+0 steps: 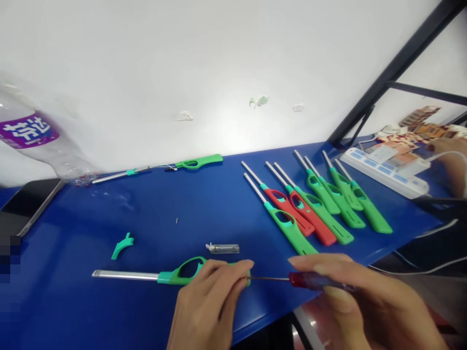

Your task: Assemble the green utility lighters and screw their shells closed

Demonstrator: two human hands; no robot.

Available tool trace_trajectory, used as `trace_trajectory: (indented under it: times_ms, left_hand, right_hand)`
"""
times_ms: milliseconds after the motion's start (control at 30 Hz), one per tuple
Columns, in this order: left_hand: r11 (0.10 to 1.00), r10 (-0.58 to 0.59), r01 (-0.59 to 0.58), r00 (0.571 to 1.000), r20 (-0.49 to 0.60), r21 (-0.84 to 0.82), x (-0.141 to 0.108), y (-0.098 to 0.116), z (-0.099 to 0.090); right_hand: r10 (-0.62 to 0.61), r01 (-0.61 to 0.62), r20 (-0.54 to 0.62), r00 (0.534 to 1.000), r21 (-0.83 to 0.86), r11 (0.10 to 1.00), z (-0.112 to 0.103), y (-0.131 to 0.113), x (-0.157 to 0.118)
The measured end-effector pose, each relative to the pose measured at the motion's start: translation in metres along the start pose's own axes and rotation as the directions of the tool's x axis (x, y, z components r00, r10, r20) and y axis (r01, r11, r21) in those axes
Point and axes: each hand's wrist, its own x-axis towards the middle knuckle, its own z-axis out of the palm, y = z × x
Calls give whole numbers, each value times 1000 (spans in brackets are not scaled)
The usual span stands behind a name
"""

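A green long-nosed gas lighter (127,275) lies across the front of the blue table, its metal tube pointing left. My left hand (209,304) is closed over its handle. In my right hand (365,301) is a screwdriver (310,280) with a red and dark see-through handle. Its thin shaft reaches left to the handle's end, by my left fingertips; whether the tip sits in a screw is hidden. Just behind the handle lies a clear fuel tank (224,249). A teal trigger piece (123,245) and a tiny screw (177,220) lie farther left.
Several green and red lighters (292,228) lie in a row at right, near a white power strip (383,170). An opened lighter (199,162) with wires lies by the wall. A plastic bottle (32,129) and a phone (31,206) are at left. Another person's hand (450,160) is far right.
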Motion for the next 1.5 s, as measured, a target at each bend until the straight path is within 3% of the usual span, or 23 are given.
trace_trajectory:
  times_ms: [133,300,500,600,733,833,933,1200,1367,1500]
  left_hand:
    - [993,96,-98,995,30,65,6,-4,16]
    - [983,91,-95,995,33,159,5,-9,18]
    - [994,90,-92,996,27,64,2,-13,20]
    - [995,86,-88,995,48,48,3,-13,21]
    - [994,97,-97,995,-9,59,5,-10,21]
    - [993,83,-79,995,-48,91,5,-8,23]
    - [989,88,-81,995,-56,122,4,-8,26]
    - [979,31,-36,999,31,202,-1,-1,23]
    - [969,9,-38,993,121,244,-13,2,15]
    - [950,-6,-40,989,146,311,-21,5,13]
  right_hand:
    - [-118,118,93,989,3,993,1,3,6]
    - [-88,75,152,984,91,993,7,4,3]
    - [-7,-2,203,979,43,999,15,10,2]
    - [-46,33,228,972,61,998,20,13,3]
    - [-141,115,269,953,111,987,29,21,0]
    - [-205,169,216,955,174,970,35,33,-6]
    - [-190,162,143,971,184,969,41,44,-9]
    - [-73,45,186,980,153,987,49,53,-9]
    - [-140,111,174,975,166,980,48,53,-12]
    - [-168,108,275,947,220,969,47,47,-10]
